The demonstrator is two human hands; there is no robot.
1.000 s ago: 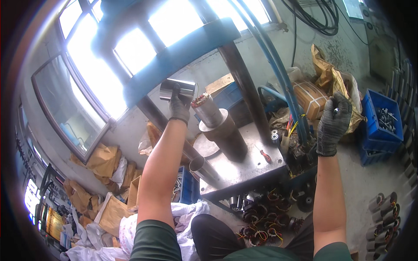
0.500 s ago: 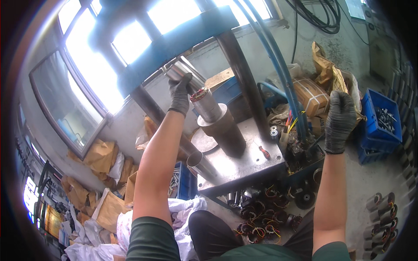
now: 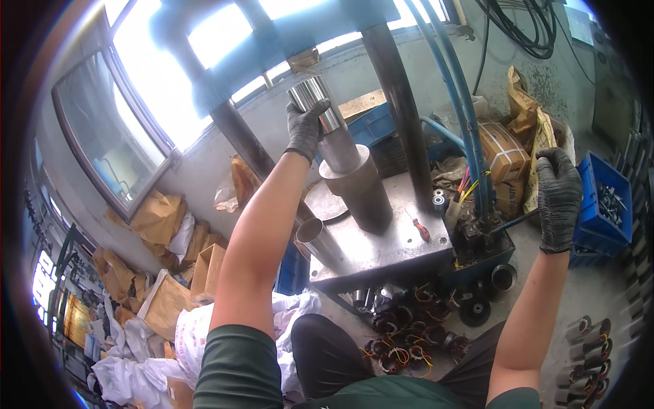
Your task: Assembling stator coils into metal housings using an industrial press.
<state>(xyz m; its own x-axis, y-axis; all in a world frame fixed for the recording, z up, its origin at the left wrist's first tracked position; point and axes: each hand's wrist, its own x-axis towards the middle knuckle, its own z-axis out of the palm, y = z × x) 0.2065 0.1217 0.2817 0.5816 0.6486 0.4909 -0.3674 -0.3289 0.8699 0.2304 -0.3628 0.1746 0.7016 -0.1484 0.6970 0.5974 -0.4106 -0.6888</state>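
My left hand (image 3: 306,126), in a dark grey glove, grips a shiny metal sleeve (image 3: 317,95). The sleeve is in line over the upper end of a duller metal cylinder (image 3: 338,151), which stands on a thick dark round block (image 3: 361,201) on the press's steel table (image 3: 415,251). I cannot tell how far the sleeve overlaps the cylinder. My gloved right hand (image 3: 560,201) is closed at the right, where a dark lever (image 3: 516,223) from the press's side runs into it. The hand hides the lever's end.
A hollow metal tube (image 3: 315,238) and a red-handled screwdriver (image 3: 419,227) rest on the table. Steel columns (image 3: 398,109) flank the work. Wired motor parts (image 3: 405,341) lie on the floor below. A blue bin (image 3: 605,204) of metal parts stands at right.
My left hand has brought the sleeve over the cylinder, covering its red-marked upper end, and the sleeve is now lined up with it. My right hand has shifted right. The view has moved slightly.
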